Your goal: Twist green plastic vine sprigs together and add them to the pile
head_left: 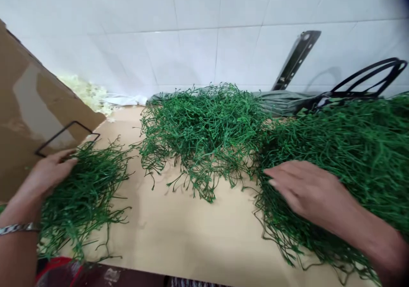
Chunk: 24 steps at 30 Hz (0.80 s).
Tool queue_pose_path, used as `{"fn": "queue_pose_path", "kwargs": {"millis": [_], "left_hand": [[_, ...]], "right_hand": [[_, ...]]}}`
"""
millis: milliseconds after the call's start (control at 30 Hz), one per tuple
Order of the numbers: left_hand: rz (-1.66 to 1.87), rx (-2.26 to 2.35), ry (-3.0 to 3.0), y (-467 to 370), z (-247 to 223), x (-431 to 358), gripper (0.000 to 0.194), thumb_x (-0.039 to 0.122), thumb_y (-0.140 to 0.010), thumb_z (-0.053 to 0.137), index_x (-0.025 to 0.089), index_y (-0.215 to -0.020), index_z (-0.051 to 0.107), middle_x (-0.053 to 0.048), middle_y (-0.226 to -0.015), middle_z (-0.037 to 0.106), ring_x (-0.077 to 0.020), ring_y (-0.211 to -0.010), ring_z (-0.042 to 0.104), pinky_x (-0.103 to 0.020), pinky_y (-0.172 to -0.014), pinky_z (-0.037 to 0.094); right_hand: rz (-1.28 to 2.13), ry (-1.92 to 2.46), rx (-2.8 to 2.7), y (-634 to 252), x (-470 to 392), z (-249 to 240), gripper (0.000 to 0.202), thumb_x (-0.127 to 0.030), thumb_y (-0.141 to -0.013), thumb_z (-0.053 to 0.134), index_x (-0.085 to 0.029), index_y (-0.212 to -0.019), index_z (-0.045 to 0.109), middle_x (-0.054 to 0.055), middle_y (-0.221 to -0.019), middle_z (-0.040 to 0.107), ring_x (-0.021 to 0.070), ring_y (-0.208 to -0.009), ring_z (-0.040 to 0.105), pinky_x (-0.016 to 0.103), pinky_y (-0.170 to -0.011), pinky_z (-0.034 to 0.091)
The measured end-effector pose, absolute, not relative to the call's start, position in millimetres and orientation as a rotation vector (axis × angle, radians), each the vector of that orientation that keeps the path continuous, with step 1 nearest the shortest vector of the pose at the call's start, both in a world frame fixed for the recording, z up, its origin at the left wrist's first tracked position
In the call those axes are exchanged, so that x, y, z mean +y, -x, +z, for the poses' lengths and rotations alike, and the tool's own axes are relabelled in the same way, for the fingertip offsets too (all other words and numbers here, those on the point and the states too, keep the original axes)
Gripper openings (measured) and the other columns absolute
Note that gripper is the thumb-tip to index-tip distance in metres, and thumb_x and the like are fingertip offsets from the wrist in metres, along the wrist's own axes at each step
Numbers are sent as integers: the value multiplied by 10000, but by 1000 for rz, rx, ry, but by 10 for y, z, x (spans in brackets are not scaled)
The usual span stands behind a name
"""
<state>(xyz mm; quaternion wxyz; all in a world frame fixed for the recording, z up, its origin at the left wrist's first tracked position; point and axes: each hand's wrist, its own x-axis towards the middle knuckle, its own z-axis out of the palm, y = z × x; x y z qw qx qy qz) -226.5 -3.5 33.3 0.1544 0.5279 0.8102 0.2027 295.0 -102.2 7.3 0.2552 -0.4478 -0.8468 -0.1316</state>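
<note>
Left hand (53,170): at frame left, against the left green pile (87,195); fingertips partly hidden, cannot tell its grip.
Right hand (305,187): blurred, over the right green pile (361,150), which the right edge cuts off; cannot tell its grip.
Cardboard (60,104): upper left, cut off.

Even, fairly bright light washes over the white tiled wall (194,57) in front of me and leaves a soft sheen on the tan tabletop (198,231). A faint, soft-edged shadow of the black wire frame (367,72) falls on the tiles. Deep among the green stems (207,125) it gets dark, and fine strands smear together. My right hand (306,189) looks slightly blurred. Wide-angle stretching slants the tile joints and lengthens my forearms, and the top right corner darkens to near black.
</note>
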Motion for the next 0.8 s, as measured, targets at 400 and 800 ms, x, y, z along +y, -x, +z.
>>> {"fn": "queue_pose_path", "kwargs": {"millis": [400, 800], "left_hand": [[807, 1129, -2595, 724, 612, -110, 252, 215, -828, 437, 164, -931, 662, -50, -895, 669, -148, -827, 581, -261, -731, 460], [37, 989, -3015, 163, -363, 523, 292, 162, -808, 433, 192, -1049, 596, -112, -1056, 564, -253, -1045, 461, -403, -842, 381]], "right_hand": [[-471, 1176, -2787, -1724, -105, -18, 156, -71, -814, 479, -125, -756, 613, 89, -766, 577, 206, -801, 464, 325, -654, 289], [8, 941, -1913, -2154, -225, 377, 108, -139, -775, 556, -173, -790, 657, 44, -808, 652, 165, -789, 565, 324, -733, 422]]}}
